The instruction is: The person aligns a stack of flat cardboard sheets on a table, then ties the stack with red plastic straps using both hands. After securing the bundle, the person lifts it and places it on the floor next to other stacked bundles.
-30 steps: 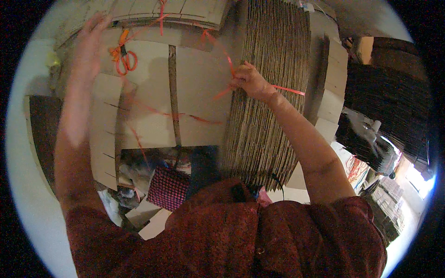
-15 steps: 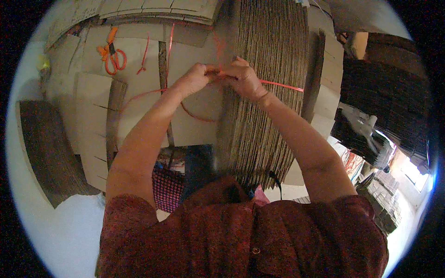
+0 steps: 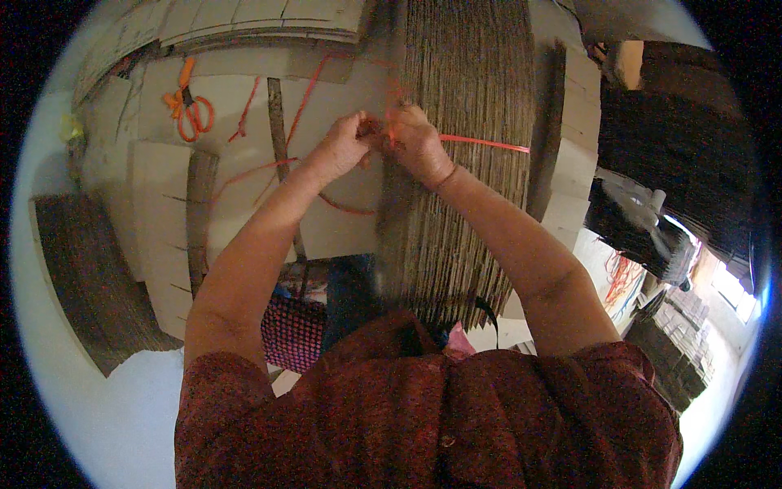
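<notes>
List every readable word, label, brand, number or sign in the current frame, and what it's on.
Readable text: none.
Cardboard sheet, upper left: faint marks, too blurred to read.
Red strap: no lettering can be made out.
Cardboard stack under it: none visible.
Orange-handled scissors: too small to tell.

The room is dim and the view grainy. Glare whites out the window (image 3: 735,293) at far right; the stacks (image 3: 668,155) above lie in shadow. Edges bend toward a black rim.
</notes>
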`<state>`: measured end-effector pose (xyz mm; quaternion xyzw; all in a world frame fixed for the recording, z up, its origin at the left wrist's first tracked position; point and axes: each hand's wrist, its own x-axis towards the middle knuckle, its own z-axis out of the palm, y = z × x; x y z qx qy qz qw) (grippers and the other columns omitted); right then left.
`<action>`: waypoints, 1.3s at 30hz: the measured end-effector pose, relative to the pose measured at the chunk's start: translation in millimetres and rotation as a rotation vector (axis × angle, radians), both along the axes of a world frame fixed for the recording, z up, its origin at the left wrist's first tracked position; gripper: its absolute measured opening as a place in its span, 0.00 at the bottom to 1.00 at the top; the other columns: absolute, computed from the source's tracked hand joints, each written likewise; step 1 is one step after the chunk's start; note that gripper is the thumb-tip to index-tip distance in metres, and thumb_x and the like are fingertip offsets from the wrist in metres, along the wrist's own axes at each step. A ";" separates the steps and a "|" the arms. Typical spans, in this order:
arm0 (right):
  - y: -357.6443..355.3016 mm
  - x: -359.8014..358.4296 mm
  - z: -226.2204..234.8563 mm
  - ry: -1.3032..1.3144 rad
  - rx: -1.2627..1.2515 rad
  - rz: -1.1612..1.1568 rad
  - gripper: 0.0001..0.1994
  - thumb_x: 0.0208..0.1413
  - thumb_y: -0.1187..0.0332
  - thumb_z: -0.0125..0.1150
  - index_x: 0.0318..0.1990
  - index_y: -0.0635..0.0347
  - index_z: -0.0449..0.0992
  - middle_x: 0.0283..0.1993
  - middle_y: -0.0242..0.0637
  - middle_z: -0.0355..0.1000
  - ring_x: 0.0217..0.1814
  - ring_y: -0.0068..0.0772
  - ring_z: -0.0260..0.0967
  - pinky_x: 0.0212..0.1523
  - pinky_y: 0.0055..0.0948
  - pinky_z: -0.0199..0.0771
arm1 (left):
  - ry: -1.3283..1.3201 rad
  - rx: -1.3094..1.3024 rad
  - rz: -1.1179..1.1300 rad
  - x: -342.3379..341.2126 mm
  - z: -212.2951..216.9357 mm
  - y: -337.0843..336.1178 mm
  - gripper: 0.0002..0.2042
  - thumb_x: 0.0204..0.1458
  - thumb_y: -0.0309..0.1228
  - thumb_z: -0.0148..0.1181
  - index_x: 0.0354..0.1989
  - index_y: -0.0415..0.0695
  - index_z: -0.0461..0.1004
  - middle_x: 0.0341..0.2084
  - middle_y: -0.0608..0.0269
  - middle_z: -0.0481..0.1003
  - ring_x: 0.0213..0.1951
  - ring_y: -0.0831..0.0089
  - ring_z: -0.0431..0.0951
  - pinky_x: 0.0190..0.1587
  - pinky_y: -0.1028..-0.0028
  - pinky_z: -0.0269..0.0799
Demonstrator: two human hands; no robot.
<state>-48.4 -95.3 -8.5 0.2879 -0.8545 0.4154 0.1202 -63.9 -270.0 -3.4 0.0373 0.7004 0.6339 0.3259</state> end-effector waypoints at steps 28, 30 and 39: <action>15.2 18.8 49.7 -0.684 -0.248 -0.251 0.14 0.51 0.58 0.60 0.22 0.59 0.72 0.21 0.35 0.67 0.25 0.35 0.66 0.23 0.34 0.66 | -0.626 0.634 0.787 35.1 -4.3 26.6 0.11 0.54 0.35 0.51 0.21 0.46 0.66 0.23 0.67 0.69 0.29 0.74 0.68 0.31 0.76 0.64; 5.4 17.6 52.6 -0.994 -0.584 -0.286 0.15 0.52 0.58 0.59 0.20 0.58 0.71 0.19 0.32 0.65 0.24 0.29 0.64 0.21 0.31 0.64 | -0.682 0.776 0.850 31.3 -9.4 34.9 0.13 0.55 0.37 0.50 0.20 0.47 0.63 0.20 0.67 0.67 0.26 0.74 0.66 0.27 0.75 0.61; 0.2 26.6 54.3 -1.080 -0.871 -0.599 0.14 0.53 0.62 0.56 0.20 0.62 0.70 0.17 0.31 0.65 0.21 0.24 0.63 0.24 0.26 0.62 | -0.633 0.492 0.777 9.5 -64.8 32.8 0.14 0.57 0.39 0.47 0.22 0.47 0.61 0.16 0.65 0.64 0.20 0.71 0.65 0.24 0.71 0.62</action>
